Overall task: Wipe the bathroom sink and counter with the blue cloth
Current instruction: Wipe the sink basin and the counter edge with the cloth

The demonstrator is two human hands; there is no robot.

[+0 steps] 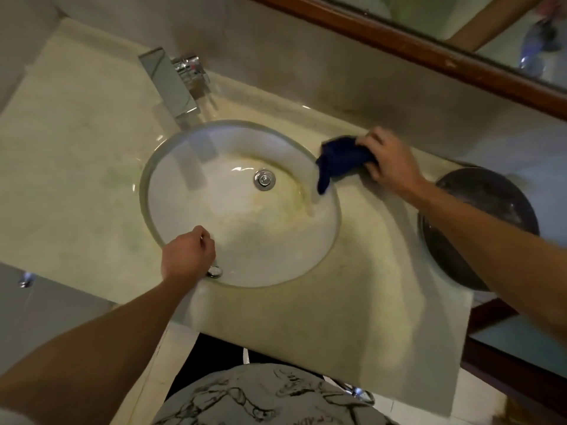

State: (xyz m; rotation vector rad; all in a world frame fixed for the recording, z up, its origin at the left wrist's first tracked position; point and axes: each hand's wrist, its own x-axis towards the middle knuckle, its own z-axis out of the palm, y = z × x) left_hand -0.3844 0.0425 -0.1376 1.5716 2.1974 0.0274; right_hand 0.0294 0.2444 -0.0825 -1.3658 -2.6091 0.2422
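The crumpled dark blue cloth (339, 162) lies right of centre in the frame, bunched on the pale cream marble counter (362, 302) at the right rim of the round white basin sink (190, 210); one loose corner hangs down over the rim into the bowl. The right hand (389, 162) grips the cloth from the right, its fingers curled round the bunched fabric and its thumb along the lower edge, with the forearm reaching in from the right edge of the frame.

The left hand (188, 256) sits at the lower rim of the sink, below and left of centre. Its fingers are curled in towards the palm and pressed together; whether they hold anything cannot be told, and contact with the rim is not clear. Just beside its knuckles, on the inner wall of the bowl, is a small round chrome overflow fitting (214, 272).

At the bottom of the bowl a chrome drain plug (264, 179) sits amid yellowish staining. A square chrome faucet (175, 84) stands on the counter in the upper left, its spout reaching towards the basin. A dark round bowl (478, 216) is at the right, partly hidden by the right forearm. A wooden mirror frame (408, 47) crosses the upper right corner.
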